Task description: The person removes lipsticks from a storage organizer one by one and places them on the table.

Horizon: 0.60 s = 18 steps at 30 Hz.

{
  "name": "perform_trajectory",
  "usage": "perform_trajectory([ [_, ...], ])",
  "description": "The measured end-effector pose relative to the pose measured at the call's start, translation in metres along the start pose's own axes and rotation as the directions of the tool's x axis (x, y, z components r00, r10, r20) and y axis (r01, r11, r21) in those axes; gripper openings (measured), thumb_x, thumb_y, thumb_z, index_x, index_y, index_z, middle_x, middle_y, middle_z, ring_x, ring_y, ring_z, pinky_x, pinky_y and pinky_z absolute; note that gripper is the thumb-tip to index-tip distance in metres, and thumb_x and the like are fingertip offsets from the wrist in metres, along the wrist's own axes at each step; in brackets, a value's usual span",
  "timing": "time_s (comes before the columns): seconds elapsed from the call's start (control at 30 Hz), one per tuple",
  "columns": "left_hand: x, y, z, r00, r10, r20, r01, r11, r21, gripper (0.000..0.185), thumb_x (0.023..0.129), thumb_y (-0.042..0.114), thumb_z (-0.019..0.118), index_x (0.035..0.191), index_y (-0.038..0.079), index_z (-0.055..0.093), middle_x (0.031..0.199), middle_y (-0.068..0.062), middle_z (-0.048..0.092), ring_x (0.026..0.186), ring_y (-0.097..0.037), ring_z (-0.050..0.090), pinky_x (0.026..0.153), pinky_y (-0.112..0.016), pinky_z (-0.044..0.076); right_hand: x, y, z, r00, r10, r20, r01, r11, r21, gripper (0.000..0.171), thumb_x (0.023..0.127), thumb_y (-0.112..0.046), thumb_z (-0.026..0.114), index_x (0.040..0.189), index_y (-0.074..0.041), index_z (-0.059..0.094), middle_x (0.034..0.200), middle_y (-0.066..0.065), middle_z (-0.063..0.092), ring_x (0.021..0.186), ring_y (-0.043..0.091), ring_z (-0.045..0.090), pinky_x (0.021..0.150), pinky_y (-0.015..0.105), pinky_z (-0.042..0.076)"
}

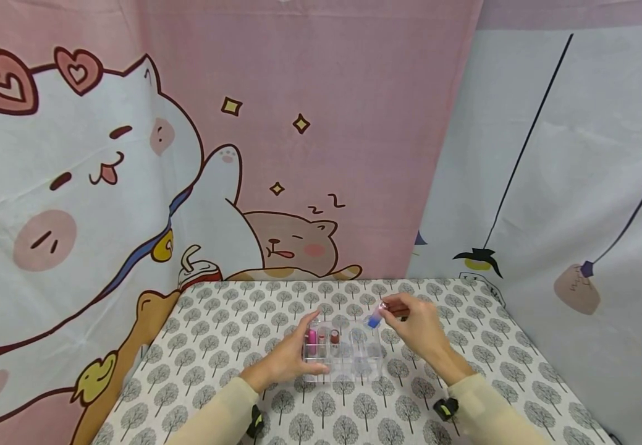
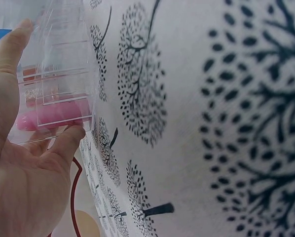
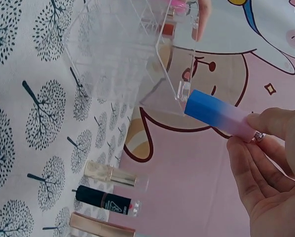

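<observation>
A clear plastic lipstick organizer with divided compartments sits on the cloth. My left hand grips its left end, thumb at the near side and fingers at the far side. Several lipsticks stand in its left part: a bright pink tube, a slim one and one with a red-brown top. Over the far right corner, my right hand pinches a blue-to-pink lipstick tube between thumb and fingers. The tube is tilted, its blue end pointing down toward the organizer's rim.
In the right wrist view, a pale gold lipstick, a black one and a rose-gold one are lined up on the cloth. The tree-print tablecloth ends at a cartoon curtain behind.
</observation>
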<state>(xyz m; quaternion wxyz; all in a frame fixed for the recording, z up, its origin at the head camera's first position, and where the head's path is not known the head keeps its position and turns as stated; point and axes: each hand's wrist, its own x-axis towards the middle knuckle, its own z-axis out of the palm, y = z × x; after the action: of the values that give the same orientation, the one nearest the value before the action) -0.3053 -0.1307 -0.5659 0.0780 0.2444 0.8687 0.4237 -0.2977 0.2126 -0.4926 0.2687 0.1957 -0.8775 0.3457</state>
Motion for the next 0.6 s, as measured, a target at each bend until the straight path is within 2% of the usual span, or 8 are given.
perform_trajectory([
  [0.1,0.000,0.000,0.000,1.000,0.002,-0.005,-0.002,1.000,0.010,0.138,0.089,0.041,0.104,0.186,0.048,0.006,0.150,-0.019,0.073,0.100,-0.018,0.076,0.107,-0.057,0.066,0.000,0.001,-0.004,0.999,0.036,0.003,-0.036,0.999,-0.013,0.024,0.099,-0.010,0.094,0.120,-0.005,0.085,0.101,0.007,0.089,0.086,0.022,0.087,0.078,0.032,0.074],
  [0.23,0.001,0.000,0.000,1.000,0.006,-0.003,-0.006,1.000,0.013,0.138,0.089,0.040,0.104,0.186,0.046,0.006,0.145,-0.018,0.075,0.101,-0.019,0.077,0.109,-0.056,0.065,0.000,0.004,-0.008,0.999,0.040,-0.021,-0.041,0.999,-0.023,0.024,0.098,-0.009,0.095,0.119,-0.005,0.085,0.099,0.006,0.090,0.084,0.021,0.087,0.077,0.026,0.072],
  [0.47,0.002,-0.002,0.000,1.000,0.007,0.000,-0.007,1.000,0.000,0.139,0.089,0.041,0.104,0.186,0.047,0.005,0.140,-0.017,0.077,0.096,-0.015,0.075,0.106,-0.053,0.065,-0.001,0.012,-0.015,0.997,0.073,-0.023,-0.073,0.997,-0.014,0.025,0.098,-0.008,0.095,0.122,-0.005,0.086,0.102,0.008,0.090,0.087,0.024,0.087,0.081,0.045,0.075],
  [0.6,0.002,-0.003,0.001,1.000,0.006,0.001,-0.006,1.000,0.002,0.139,0.089,0.045,0.104,0.186,0.047,0.004,0.137,-0.017,0.077,0.094,-0.011,0.074,0.104,-0.050,0.065,-0.003,0.018,-0.018,0.996,0.087,-0.005,-0.087,0.996,0.000,0.025,0.098,-0.004,0.094,0.121,-0.003,0.085,0.104,0.011,0.090,0.089,0.026,0.087,0.080,0.032,0.074],
])
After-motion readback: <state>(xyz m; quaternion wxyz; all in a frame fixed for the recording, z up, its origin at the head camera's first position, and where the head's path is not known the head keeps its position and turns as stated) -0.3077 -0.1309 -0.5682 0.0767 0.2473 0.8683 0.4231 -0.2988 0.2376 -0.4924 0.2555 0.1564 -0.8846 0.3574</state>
